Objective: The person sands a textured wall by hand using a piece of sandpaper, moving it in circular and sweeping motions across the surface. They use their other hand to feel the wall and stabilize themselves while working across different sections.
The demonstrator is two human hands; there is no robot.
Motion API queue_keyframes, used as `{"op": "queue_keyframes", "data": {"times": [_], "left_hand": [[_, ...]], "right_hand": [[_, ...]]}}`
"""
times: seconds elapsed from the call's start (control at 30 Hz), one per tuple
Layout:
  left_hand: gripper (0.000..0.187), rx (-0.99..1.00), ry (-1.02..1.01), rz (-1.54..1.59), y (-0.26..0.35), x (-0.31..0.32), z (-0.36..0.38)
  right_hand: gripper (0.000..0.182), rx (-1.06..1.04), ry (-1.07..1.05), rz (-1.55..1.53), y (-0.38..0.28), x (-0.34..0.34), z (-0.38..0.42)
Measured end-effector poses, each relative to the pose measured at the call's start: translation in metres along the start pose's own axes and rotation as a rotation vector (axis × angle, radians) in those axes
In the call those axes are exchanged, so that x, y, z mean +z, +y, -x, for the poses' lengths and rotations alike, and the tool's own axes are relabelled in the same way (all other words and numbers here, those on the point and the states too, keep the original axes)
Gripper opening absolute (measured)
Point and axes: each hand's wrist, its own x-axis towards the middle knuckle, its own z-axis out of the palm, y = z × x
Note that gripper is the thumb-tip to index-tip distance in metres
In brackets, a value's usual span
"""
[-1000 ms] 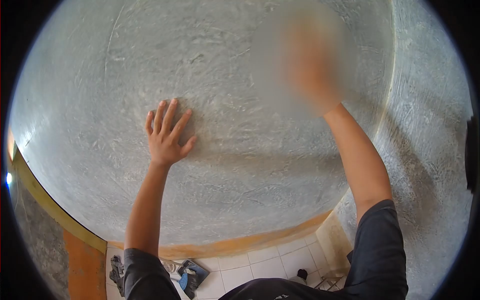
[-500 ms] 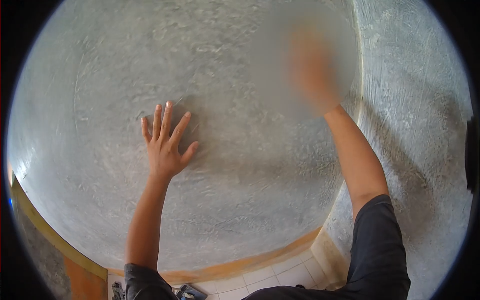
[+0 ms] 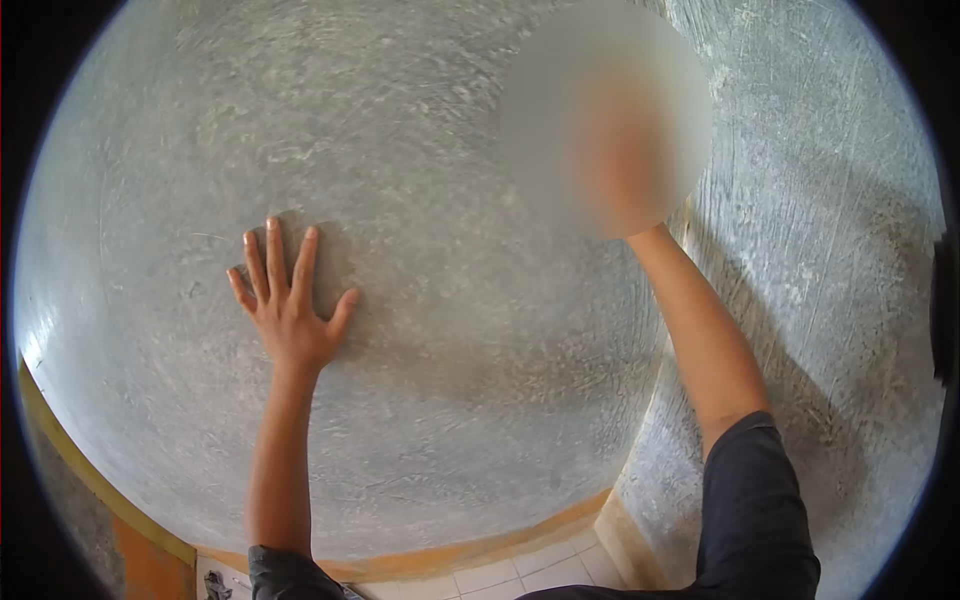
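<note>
My left hand [image 3: 292, 310] lies flat against the grey plastered wall [image 3: 450, 420], its fingers spread and nothing in it. Higher up on the right, my right hand [image 3: 625, 160] is raised close to the same wall, near the corner where a second wall [image 3: 800, 220] meets it. A round blur covers this hand, so its fingers and anything it holds cannot be made out.
An orange-brown band [image 3: 470, 553] runs along the foot of the wall, above pale floor tiles [image 3: 520, 573]. A yellow edge [image 3: 90, 470] borders the wall at lower left. Small dark items [image 3: 216, 585] lie on the floor there.
Against the view, my left hand appears further left and slightly lower. The wall corner and my right forearm have also shifted left in the view. My left fingers remain spread.
</note>
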Motion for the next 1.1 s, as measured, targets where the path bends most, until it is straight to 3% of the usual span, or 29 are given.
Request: {"op": "queue_keyframes", "data": {"times": [0.07, 0.1, 0.17, 0.2, 0.27, 0.3, 0.4, 0.43, 0.63, 0.67, 0.8, 0.87, 0.9, 0.97, 1.1], "left_hand": [[0.082, 0.010, 0.024, -0.027, 0.001, 0.000, 0.001], [0.082, 0.010, 0.017, -0.043, 0.002, 0.000, 0.001], [0.082, 0.005, 0.008, -0.039, 0.003, 0.000, 0.002], [0.082, 0.004, 0.005, -0.059, 0.002, 0.000, 0.001], [0.082, 0.001, -0.010, -0.049, 0.003, -0.001, 0.002], [0.082, -0.002, -0.014, -0.060, 0.003, -0.002, 0.003], [0.082, -0.001, -0.012, -0.055, 0.003, -0.001, 0.001], [0.082, 0.006, -0.013, -0.045, 0.002, -0.001, 0.001], [0.083, -0.013, -0.048, -0.023, 0.003, -0.005, 0.002], [0.083, 0.007, -0.043, -0.013, 0.001, -0.005, 0.002], [0.079, 0.091, -0.084, 0.031, -0.029, -0.017, -0.002], [0.078, 0.104, -0.123, 0.037, -0.046, -0.023, -0.005], [0.078, 0.104, -0.113, 0.052, -0.053, -0.025, -0.008], [0.077, 0.112, -0.102, 0.062, -0.066, -0.029, -0.018], [0.080, 0.095, -0.082, 0.080, -0.080, -0.033, -0.036]], "right_hand": [[0.061, 0.262, 0.152, 0.172, 0.006, 0.005, 0.001], [0.061, 0.265, 0.153, 0.155, 0.004, 0.002, 0.000], [0.064, -0.174, -0.037, 0.066, -0.002, -0.014, -0.011], [0.064, -0.174, -0.026, 0.049, 0.006, -0.011, -0.020], [0.068, 0.193, 0.126, 0.040, 0.025, 0.001, -0.039], [0.068, 0.192, 0.127, 0.028, 0.019, 0.002, -0.043], [0.071, -0.196, 0.066, -0.052, -0.017, 0.007, -0.058], [0.071, -0.204, 0.073, -0.051, -0.018, 0.005, -0.064], [0.072, 0.086, 0.163, 0.169, -0.036, 0.017, -0.097], [0.070, -0.105, 0.094, 0.095, -0.047, 0.015, -0.093], [0.069, -0.288, -0.082, 0.056, -0.061, 0.011, -0.096], [0.067, 0.226, 0.185, 0.077, -0.044, 0.027, -0.109], [0.067, 0.219, 0.187, 0.072, -0.059, 0.026, -0.110], [0.063, -0.241, 0.040, 0.021, -0.096, 0.016, -0.102], [0.063, -0.461, -0.142, -0.032, -0.114, 0.018, -0.107]]}}
